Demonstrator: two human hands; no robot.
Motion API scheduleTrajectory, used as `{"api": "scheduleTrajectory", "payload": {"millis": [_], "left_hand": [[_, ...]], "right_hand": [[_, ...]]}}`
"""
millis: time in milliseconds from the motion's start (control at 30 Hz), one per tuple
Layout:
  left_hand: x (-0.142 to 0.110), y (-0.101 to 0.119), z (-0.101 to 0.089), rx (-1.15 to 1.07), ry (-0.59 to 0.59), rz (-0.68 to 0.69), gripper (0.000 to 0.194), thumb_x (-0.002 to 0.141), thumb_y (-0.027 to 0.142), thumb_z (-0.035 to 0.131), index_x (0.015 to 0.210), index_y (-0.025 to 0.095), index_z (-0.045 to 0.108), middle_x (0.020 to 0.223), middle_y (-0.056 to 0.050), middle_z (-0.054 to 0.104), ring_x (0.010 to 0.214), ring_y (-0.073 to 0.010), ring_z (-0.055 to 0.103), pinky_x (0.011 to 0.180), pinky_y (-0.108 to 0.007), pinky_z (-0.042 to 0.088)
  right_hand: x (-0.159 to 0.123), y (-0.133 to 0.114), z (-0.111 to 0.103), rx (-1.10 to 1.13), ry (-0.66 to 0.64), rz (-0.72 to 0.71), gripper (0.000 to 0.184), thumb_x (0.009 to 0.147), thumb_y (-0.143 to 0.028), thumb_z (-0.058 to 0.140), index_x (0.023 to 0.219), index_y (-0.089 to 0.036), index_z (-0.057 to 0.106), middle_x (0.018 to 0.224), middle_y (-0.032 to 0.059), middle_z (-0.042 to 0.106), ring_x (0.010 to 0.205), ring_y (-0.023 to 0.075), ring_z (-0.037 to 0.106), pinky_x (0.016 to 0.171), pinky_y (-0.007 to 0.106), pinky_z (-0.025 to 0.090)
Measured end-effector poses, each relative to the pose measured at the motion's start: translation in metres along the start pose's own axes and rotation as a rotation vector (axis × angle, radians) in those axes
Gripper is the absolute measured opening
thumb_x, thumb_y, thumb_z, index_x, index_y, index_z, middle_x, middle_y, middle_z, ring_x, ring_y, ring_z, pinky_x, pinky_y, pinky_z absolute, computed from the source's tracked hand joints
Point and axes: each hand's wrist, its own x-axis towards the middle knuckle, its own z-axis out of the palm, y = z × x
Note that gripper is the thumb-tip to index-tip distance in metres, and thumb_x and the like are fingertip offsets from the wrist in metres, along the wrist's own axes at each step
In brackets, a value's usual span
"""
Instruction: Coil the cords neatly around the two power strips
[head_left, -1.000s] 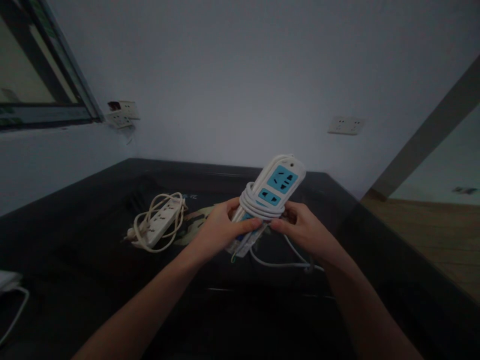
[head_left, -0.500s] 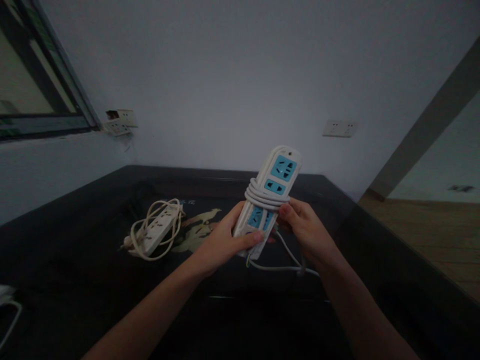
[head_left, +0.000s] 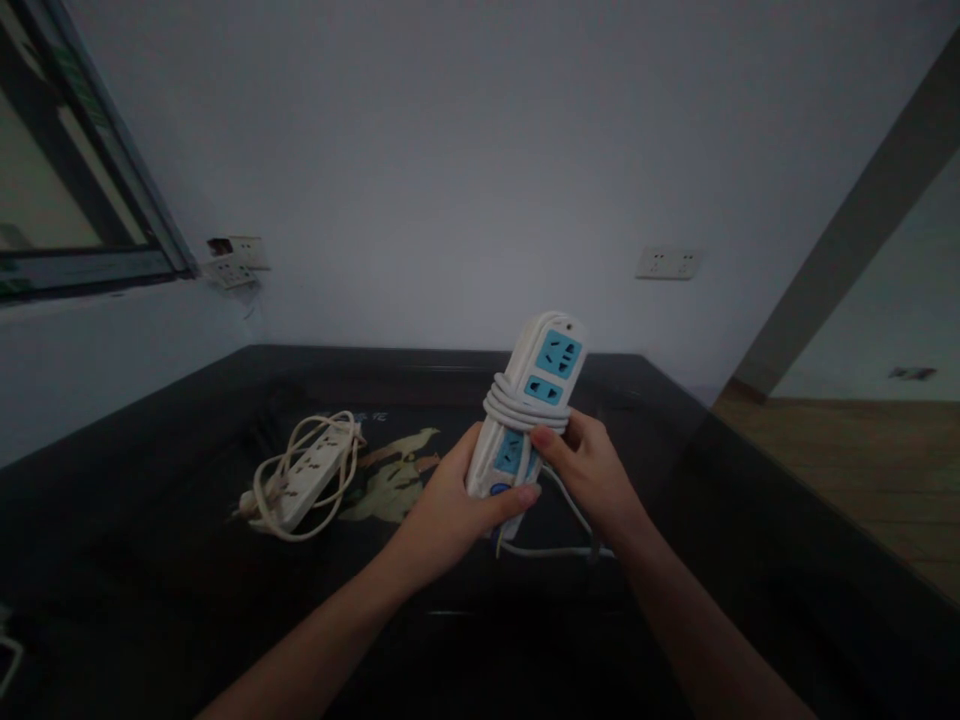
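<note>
Held strip (head_left: 544, 388) part-hidden, window (head_left: 37, 180) cropped; lettering (head_left: 379, 417) blurred

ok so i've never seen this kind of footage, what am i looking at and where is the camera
There is no machine here: the two arms belong to a person working bare-handed. All the pictures come from one camera worn on that person's head, looking forward and down, so the arms reach in from the bottom edge.

The left hand holds the lower end of a white power strip with blue socket panels. The right hand has a digit against the white cord wound around it; whether it grips the cord is hard to tell.

On the dark surface lies a second power strip, with a beige cord looped around it. Behind, a wall outlet sits on the pale wall.
</note>
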Motion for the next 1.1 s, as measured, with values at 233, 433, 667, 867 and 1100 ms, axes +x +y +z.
{"api": "scheduleTrajectory", "payload": {"millis": [233,433,667,867,1100], "left_hand": [[-0.002,-0.003,0.013,0.059,0.083,0.014,0.041,0.072,0.029,0.069,0.107,0.017,0.051,0.103,-0.006,0.064,0.094,-0.0218,0.061,0.086,-0.036,0.047],[-0.003,-0.008,0.012,0.075,0.083,0.017,0.043,0.073,0.031,0.07,0.108,0.016,0.05,0.106,-0.008,0.062,0.097,-0.0225,0.059,0.087,-0.036,0.045],[-0.004,0.005,0.0,0.108,-0.005,0.036,0.034,0.083,0.039,0.057,0.109,0.017,0.053,0.102,-0.006,0.063,0.097,-0.0219,0.058,0.086,-0.034,0.046],[-0.002,0.001,-0.006,0.004,-0.015,-0.028,0.041,0.08,0.039,0.063,0.113,0.017,0.054,0.108,-0.008,0.064,0.099,-0.0235,0.059,0.086,-0.035,0.046],[0.005,0.008,-0.027,-0.114,0.069,-0.128,0.042,0.078,0.041,0.065,0.11,0.016,0.055,0.094,-0.009,0.069,0.068,-0.0171,0.063,0.057,-0.027,0.049]], "right_hand": [[-0.001,0.014,0.006,-0.14,0.171,-0.09,0.05,0.078,-0.063,0.056,0.087,-0.014,0.064,0.083,0.0107,0.072,0.075,0.0234,0.067,0.063,0.032,0.052],[0.001,0.015,0.003,-0.184,0.152,-0.065,0.058,0.076,-0.07,0.051,0.086,-0.014,0.065,0.084,0.0115,0.072,0.077,0.0244,0.067,0.066,0.033,0.052],[0.001,0.004,-0.004,-0.197,0.066,-0.057,0.051,0.08,-0.062,0.054,0.09,-0.013,0.067,0.093,0.012,0.072,0.088,0.0257,0.067,0.074,0.034,0.053],[0.002,-0.007,-0.012,-0.116,-0.096,0.0,0.035,0.079,-0.045,0.061,0.099,-0.016,0.067,0.098,0.0097,0.071,0.091,0.0231,0.066,0.081,0.036,0.053],[0.003,-0.022,-0.044,-0.38,-0.317,0.168,0.014,0.077,-0.032,0.066,0.079,-0.018,0.069,0.071,0.0031,0.068,0.061,0.0143,0.061,0.052,0.025,0.047]]}}
